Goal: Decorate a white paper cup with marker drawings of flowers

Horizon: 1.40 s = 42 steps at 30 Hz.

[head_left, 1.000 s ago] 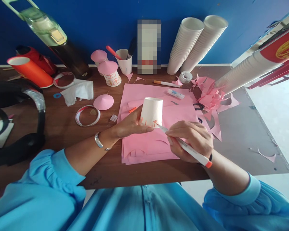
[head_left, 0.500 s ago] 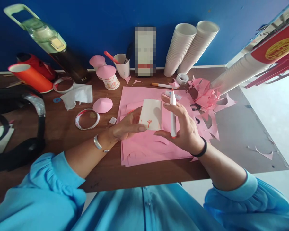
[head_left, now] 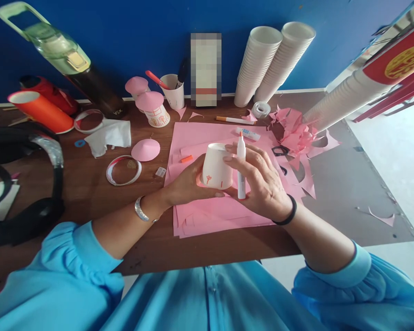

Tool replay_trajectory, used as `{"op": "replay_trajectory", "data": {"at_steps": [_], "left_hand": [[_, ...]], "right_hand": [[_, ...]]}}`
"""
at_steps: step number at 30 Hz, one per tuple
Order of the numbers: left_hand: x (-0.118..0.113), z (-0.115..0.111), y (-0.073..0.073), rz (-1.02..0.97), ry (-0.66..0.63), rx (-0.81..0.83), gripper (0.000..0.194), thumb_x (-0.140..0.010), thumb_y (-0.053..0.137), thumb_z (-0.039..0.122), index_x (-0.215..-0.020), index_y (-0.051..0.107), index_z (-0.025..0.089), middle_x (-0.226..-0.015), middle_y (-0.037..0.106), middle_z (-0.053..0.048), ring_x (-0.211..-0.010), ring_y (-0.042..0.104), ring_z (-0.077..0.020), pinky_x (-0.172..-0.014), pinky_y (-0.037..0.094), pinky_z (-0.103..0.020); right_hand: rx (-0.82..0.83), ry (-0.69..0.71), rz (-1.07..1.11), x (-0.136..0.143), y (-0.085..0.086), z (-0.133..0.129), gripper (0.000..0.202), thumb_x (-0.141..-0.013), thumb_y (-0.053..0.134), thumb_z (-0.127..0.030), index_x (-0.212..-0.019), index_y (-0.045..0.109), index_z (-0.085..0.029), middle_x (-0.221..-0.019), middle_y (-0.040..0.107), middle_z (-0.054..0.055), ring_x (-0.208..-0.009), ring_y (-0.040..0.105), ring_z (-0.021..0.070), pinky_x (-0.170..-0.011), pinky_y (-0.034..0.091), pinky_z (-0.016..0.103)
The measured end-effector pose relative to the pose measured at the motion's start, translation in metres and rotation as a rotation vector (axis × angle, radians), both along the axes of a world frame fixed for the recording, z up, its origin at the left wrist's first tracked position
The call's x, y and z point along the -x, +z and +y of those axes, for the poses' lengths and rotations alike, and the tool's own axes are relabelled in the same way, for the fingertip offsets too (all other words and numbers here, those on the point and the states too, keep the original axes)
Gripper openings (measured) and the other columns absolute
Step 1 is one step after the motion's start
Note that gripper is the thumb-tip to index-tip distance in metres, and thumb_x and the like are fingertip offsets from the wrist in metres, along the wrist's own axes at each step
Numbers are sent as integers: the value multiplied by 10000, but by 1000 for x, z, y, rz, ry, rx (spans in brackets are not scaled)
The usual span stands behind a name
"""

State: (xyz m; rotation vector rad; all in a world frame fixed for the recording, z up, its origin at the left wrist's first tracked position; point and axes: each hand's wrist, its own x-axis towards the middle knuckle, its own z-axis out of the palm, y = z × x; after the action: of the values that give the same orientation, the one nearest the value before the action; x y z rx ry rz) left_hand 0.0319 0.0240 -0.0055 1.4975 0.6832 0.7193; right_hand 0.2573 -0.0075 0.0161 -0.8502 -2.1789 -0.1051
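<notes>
A white paper cup (head_left: 216, 163) is held bottom-up above the pink paper, with a small orange flower and a short orange line drawn low on its side. My left hand (head_left: 189, 184) grips it from the left and below. In my right hand (head_left: 262, 177) is a white marker (head_left: 241, 168), uncapped, its orange tip pointing up. Fingers of that same hand touch the cup's right side. An orange marker cap (head_left: 186, 159) lies on the paper just beyond my left hand.
Pink sheets (head_left: 210, 220) lie beneath my hands. Behind them stand cups with pink cone tops (head_left: 149, 101), a pen cup (head_left: 175, 97) and tall cup stacks (head_left: 258, 64). Pink scraps (head_left: 296, 128) and scissors (head_left: 280, 151) are right; headphones (head_left: 24, 184) and a bottle (head_left: 96, 87) left.
The cup has turned, so its flower has shifted left and its closed end shows more. My right-hand fingers have come onto the cup, and the marker has moved slightly left.
</notes>
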Motion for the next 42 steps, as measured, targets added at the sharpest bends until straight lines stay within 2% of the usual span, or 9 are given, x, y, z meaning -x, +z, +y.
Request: {"op": "replay_trajectory", "data": {"at_steps": [7, 9, 11, 13, 15, 22, 31, 37, 42], "left_hand": [[8, 2, -5, -126, -29, 104, 743, -774, 921, 435, -1416, 594, 254, -1406, 685, -136, -1332, 636, -383, -1069, 551, -520], [8, 2, -9, -169, -28, 144, 751, -773, 924, 428, -1422, 587, 258, -1358, 713, -132, -1302, 663, -374, -1072, 549, -524], [9, 2, -11, -195, -30, 169, 771, -772, 926, 416, -1439, 566, 273, -1331, 725, -123, -1278, 682, -357, -1056, 558, -514], [9, 2, -13, -190, -10, 157, 768, -765, 932, 410, -1428, 565, 289, -1332, 718, -106, -1265, 683, -340, -1029, 571, -491], [9, 3, -13, -167, 22, 135, 738, -763, 930, 415, -1401, 579, 294, -1335, 710, -92, -1264, 675, -331, -1015, 573, -478], [9, 4, -9, -190, 24, 158, 738, -799, 899, 396, -1435, 547, 274, -1332, 726, -109, -1278, 682, -330, -1019, 560, -458], [5, 6, -7, -221, -9, 154, 692, -816, 883, 379, -1421, 566, 268, -1244, 786, -97, -1173, 745, -295, -1007, 581, -445], [6, 5, -3, -318, -59, 203, 607, -858, 826, 375, -1422, 616, 293, -1409, 733, -110, -1339, 686, -338, -1122, 550, -518], [8, 3, 1, -330, -83, 251, 511, -846, 834, 369, -1331, 692, 291, -1411, 736, -106, -1372, 673, -365, -1167, 521, -555]], "right_hand": [[-3, 67, 97, -4, 8, -1, 695, -995, 742, -398, -1590, 418, -242, -1437, 682, 189, -1324, 681, 369, -1039, 596, 566], [-50, 55, 150, -7, 12, -3, 627, -1019, 705, -371, -1582, 461, -240, -1327, 730, 163, -1206, 732, 340, -952, 628, 515], [-130, 23, 207, -9, 15, -7, 486, -1060, 634, -340, -1526, 561, -223, -1103, 767, 118, -974, 758, 274, -795, 640, 419], [-188, 1, 247, -10, 19, -11, 379, -1095, 562, -357, -1422, 672, -201, -903, 730, 80, -765, 703, 217, -652, 603, 351], [-185, 14, 244, -10, 23, -15, 331, -1097, 545, -345, -1326, 728, -192, -831, 701, 62, -676, 663, 189, -582, 573, 318], [-64, 118, 223, -4, 29, -18, 195, -951, 656, -106, -1141, 670, -147, -781, 734, 30, -642, 726, 163, -558, 606, 258], [-58, 155, 223, -1, 26, -15, 198, -920, 638, -76, -1064, 670, -209, -753, 739, 18, -624, 738, 167, -529, 636, 269], [-73, 152, 218, 0, 28, -15, 218, -900, 632, -54, -1063, 663, -195, -736, 726, 15, -610, 731, 162, -531, 627, 258], [-96, 191, 191, 1, 27, -15, 197, -916, 634, -61, -1082, 648, -166, -740, 726, 25, -616, 724, 156, -540, 621, 254]]}}
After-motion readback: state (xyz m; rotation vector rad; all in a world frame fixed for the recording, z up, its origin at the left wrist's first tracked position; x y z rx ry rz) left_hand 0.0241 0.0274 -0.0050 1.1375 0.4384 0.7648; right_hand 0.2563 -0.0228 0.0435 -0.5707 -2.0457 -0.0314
